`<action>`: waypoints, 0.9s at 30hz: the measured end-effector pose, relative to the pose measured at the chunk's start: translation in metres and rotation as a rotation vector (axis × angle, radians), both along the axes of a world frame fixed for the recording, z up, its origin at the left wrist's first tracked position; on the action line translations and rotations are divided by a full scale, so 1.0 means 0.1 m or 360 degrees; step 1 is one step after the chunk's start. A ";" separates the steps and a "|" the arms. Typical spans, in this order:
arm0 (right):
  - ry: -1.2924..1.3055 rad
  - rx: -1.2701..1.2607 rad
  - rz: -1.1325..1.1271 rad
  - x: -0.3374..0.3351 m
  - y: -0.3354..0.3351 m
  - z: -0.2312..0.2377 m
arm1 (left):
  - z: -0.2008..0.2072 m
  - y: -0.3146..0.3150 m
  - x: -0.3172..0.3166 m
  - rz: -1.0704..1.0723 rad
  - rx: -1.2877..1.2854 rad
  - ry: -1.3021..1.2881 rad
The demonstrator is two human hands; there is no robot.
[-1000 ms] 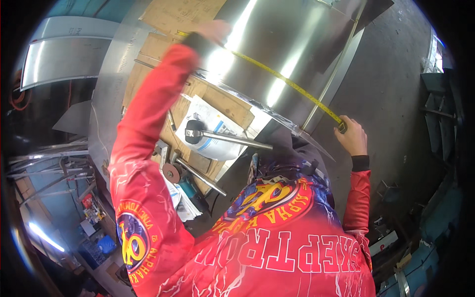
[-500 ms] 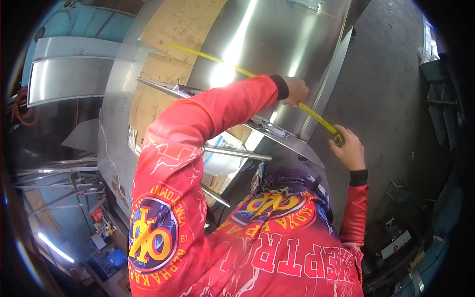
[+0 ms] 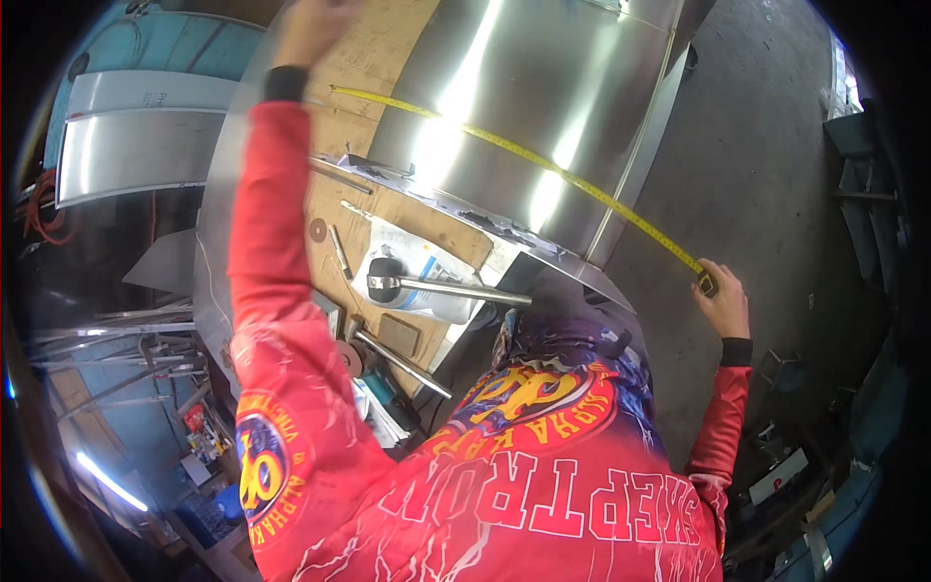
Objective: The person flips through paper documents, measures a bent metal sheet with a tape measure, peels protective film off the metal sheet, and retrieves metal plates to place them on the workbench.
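My right hand (image 3: 725, 299) grips the case of a yellow tape measure (image 3: 706, 284) beyond the right edge of a shiny metal sheet (image 3: 504, 107). From it the yellow blade (image 3: 543, 162) stretches leftward over the sheet. The blade's far end lies at the brown board (image 3: 354, 126) on the left. My left hand (image 3: 315, 29) is smeared by motion and partly cut off at the top. It is over the far left of the board, apart from the blade; its fingers cannot be made out.
A black-headed mallet (image 3: 385, 278) with a metal handle lies on a white plastic bag (image 3: 427, 267). Nearby are a metal bar (image 3: 402, 364), a teal power tool (image 3: 386, 396) and a small brown disc (image 3: 318, 230). Metal panels (image 3: 136, 160) stand at left; grey floor (image 3: 756, 145) spreads at right.
My left hand has left the blade at the sheet's middle and swung up and left. My right hand has moved slightly right and down with the tape measure, drawing the blade out further.
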State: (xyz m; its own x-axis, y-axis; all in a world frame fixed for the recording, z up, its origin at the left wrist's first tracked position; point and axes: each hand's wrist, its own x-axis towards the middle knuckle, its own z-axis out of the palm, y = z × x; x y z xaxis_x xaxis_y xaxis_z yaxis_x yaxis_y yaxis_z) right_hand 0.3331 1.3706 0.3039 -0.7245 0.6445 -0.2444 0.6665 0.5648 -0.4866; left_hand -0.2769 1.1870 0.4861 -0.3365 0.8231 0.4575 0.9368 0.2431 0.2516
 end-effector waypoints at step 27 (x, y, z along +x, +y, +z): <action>-0.0023 0.0178 0.0109 -0.13 0.10 -0.17 | -0.85 -1.51 -0.45 0.0967 -0.0132 -0.0459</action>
